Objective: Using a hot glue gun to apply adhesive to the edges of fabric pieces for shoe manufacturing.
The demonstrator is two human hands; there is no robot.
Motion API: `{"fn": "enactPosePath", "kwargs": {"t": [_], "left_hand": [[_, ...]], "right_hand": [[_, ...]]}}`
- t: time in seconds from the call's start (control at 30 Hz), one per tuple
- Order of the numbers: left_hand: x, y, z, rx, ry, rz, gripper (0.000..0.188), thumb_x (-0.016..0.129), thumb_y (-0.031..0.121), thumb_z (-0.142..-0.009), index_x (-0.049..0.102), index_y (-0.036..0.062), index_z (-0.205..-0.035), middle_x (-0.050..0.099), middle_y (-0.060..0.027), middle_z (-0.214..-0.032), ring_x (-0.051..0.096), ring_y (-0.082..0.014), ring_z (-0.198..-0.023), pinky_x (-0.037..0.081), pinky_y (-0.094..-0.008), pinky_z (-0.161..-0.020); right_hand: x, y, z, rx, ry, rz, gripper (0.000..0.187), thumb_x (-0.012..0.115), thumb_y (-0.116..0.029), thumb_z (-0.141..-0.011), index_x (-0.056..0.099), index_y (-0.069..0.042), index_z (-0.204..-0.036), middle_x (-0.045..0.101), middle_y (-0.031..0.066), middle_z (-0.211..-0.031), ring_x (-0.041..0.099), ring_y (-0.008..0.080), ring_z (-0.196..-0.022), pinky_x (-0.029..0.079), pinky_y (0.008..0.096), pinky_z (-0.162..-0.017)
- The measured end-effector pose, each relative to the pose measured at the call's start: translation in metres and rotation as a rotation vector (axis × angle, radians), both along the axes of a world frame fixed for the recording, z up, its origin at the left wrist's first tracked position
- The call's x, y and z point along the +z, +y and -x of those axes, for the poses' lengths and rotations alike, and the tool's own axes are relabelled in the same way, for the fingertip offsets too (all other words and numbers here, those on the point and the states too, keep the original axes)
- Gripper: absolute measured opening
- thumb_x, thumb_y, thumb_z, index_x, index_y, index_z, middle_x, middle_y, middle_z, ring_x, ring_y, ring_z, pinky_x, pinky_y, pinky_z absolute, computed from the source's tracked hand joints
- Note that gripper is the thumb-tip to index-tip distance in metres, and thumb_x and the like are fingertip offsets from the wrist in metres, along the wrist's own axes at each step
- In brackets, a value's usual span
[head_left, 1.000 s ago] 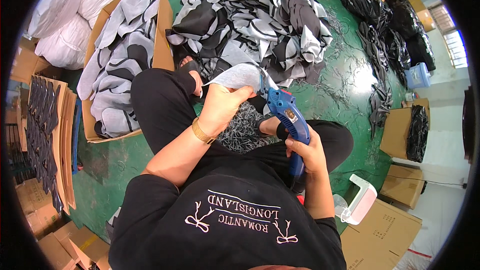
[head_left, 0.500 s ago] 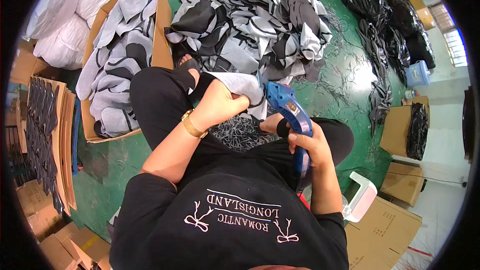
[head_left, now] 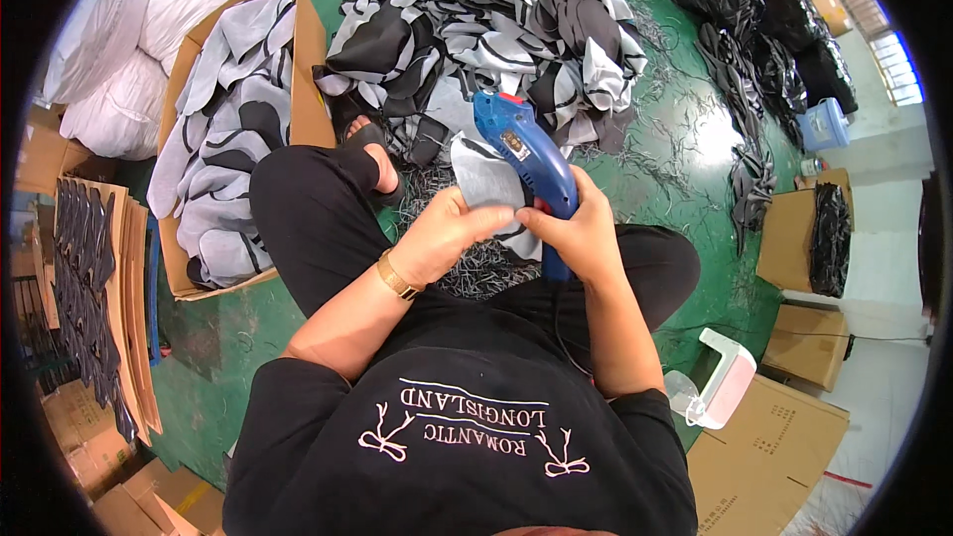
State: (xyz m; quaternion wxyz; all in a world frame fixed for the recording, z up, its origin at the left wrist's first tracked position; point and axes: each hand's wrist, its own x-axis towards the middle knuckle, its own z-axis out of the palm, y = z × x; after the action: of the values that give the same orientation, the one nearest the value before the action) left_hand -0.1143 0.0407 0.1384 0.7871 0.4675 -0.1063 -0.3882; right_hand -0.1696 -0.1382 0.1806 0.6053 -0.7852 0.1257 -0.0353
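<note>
Upside-down white capital lettering [head_left: 475, 440] across a black T-shirt [head_left: 457, 377]; dark print on cardboard [head_left: 749, 476]; blue handheld tool's [head_left: 544, 161] label, too small to read.

The blue tool [head_left: 541, 161] looks smooth plastic (slightly glossy), the grey piece [head_left: 484, 179] matt cloth.

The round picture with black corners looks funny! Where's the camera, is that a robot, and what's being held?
There's no robot here, just a person. The camera sits on that person's head, looking down, and its wide lens bends straight edges. The left hand pinches a piece of gray-and-black cloth. The right hand holds a blue tool with a cord. On the green floor lie a big cloth heap and thin scraps. A cardboard box at the left holds more cloth.
</note>
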Motion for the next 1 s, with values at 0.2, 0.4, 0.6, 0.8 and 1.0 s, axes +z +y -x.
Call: {"fn": "enactPosePath", "kwargs": {"t": [0.2,0.4,0.6,0.8,1.0], "left_hand": [[0.006,-0.013,-0.006,0.166,0.287,0.144,0.026,0.066,0.008,-0.087,0.061,-0.0007,-0.111,0.066,-0.0078,-0.105,0.064,-0.0172,-0.093,0.051,-0.0310,-0.081],[0.004,-0.008,-0.016,0.264,0.296,0.159,0.020,0.066,0.007,-0.086,0.063,0.0013,-0.105,0.067,-0.0049,-0.099,0.065,-0.0156,-0.089,0.051,-0.0299,-0.080],[0.006,-0.004,-0.022,0.300,0.220,0.149,0.021,0.064,0.007,-0.087,0.061,0.0029,-0.108,0.066,-0.0039,-0.101,0.065,-0.0149,-0.090,0.053,-0.0295,-0.077],[0.007,-0.003,-0.024,0.343,0.120,0.079,0.021,0.065,0.006,-0.086,0.062,0.0036,-0.107,0.066,-0.0024,-0.099,0.064,-0.0134,-0.087,0.052,-0.0286,-0.075],[0.012,-0.003,-0.018,0.359,-0.029,-0.004,0.020,0.065,0.006,-0.086,0.063,0.0020,-0.106,0.067,-0.0027,-0.097,0.064,-0.0118,-0.085,0.052,-0.0269,-0.075]], "right_hand": [[-0.010,-0.005,0.008,-0.006,0.062,-0.283,0.042,0.075,-0.008,-0.070,0.057,0.000,-0.107,0.061,0.0024,-0.080,0.057,0.0081,-0.069,0.047,0.0237,-0.062],[-0.008,-0.024,0.037,-0.138,0.053,-0.414,0.038,0.067,-0.009,-0.073,0.054,0.004,-0.106,0.057,0.0058,-0.076,0.057,0.0142,-0.062,0.049,0.0283,-0.062],[-0.004,-0.036,0.077,0.052,0.241,-0.314,0.042,0.070,-0.006,-0.073,0.053,0.002,-0.111,0.058,0.0043,-0.084,0.058,0.0109,-0.067,0.050,0.0254,-0.060],[-0.002,-0.033,0.085,0.053,0.305,-0.245,0.039,0.071,-0.006,-0.073,0.054,0.001,-0.108,0.057,0.0030,-0.079,0.056,0.0092,-0.063,0.048,0.0240,-0.057],[0.001,-0.031,0.081,0.034,0.273,-0.179,0.038,0.071,-0.007,-0.073,0.055,0.000,-0.107,0.057,0.0028,-0.076,0.055,0.0089,-0.061,0.047,0.0240,-0.054]]}}
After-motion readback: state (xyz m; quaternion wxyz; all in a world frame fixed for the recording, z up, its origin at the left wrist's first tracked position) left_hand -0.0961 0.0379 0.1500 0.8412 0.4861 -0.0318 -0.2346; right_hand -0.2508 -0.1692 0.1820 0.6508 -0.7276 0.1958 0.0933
